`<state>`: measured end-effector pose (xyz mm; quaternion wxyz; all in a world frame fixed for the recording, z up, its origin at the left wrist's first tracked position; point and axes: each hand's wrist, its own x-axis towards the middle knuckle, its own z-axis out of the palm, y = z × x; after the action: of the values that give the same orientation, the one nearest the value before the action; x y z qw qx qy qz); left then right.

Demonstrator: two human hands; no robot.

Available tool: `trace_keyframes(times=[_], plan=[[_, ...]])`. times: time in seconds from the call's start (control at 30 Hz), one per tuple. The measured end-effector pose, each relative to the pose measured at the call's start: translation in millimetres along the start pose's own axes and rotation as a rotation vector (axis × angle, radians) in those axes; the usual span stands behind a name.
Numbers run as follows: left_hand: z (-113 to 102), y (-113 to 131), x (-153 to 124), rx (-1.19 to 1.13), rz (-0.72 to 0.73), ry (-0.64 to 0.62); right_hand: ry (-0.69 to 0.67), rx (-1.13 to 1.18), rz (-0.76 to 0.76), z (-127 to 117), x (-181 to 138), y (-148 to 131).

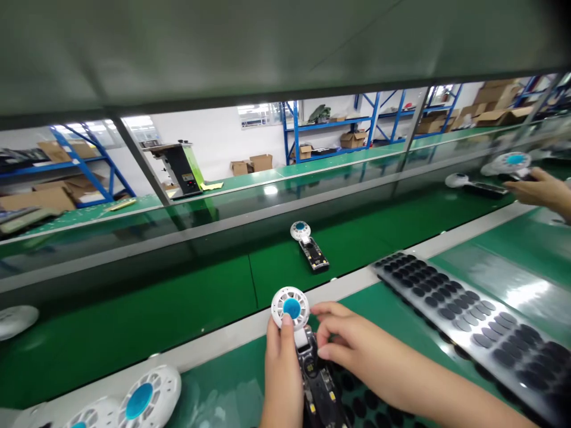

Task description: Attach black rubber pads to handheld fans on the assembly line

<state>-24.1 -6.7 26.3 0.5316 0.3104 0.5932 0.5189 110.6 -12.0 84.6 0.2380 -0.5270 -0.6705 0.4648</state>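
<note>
Backdrop: white wall (218, 139), blue racks (332, 126) and cartons (261, 163) seen well beyond the fingers; panel (267, 53) fixed above them.
Machine (185, 169): black and green, stood on the far bench, past the fingers and to their left.
Belt (147, 321): green, glossy, crossing just beyond the fingertips; edged on the near side by pale rail (352, 288).
Unit (307, 358): held between both hands over the near bench; white head (291, 307) with blue centre uppermost, dark board-fitted body angled down, lower end cut off by the frame.
Left hand (284, 368): unit gripped; thumb pressed on the head's lower edge, other fingers mostly hidden behind.
Right hand (350, 339): fingers curled at the unit's right side, index by the head's rim, thumb by the body; whether anything is pinched cannot be told.
Belt unit (311, 248): laid beyond the fingers, near them.
Disc sheet (468, 315): black discs in rows, right of the right fingers; second sheet (363, 407) partly covered below them.
Fans (156, 392): white, blue-centred, overlapping, left of the left fingers and nearer the camera.
Co-worker's hand (542, 189): far right of the fingers; another unit (513, 160) held.
</note>
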Motion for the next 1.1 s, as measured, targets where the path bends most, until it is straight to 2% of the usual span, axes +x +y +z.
trace_keyframes(times=[0.13,0.33,0.57,0.73,0.97,1.1], plan=[[0,3,-1,0.066,0.035,0.033,-0.008,-0.081,0.035,9,0,-12],[2,7,-5,0.081,0.058,0.043,-0.016,-0.234,0.098,11,2,-22],[3,3,-2,0.047,0.049,0.074,-0.008,-0.311,0.109,15,5,-20],[4,1,0,0.000,0.038,0.041,0.001,-0.339,0.101,17,5,-20],[6,3,-3,0.034,0.046,0.093,-0.013,-0.358,0.106,14,6,-24],[6,6,-5,0.034,0.053,0.078,-0.007,-0.376,0.121,17,6,-20]])
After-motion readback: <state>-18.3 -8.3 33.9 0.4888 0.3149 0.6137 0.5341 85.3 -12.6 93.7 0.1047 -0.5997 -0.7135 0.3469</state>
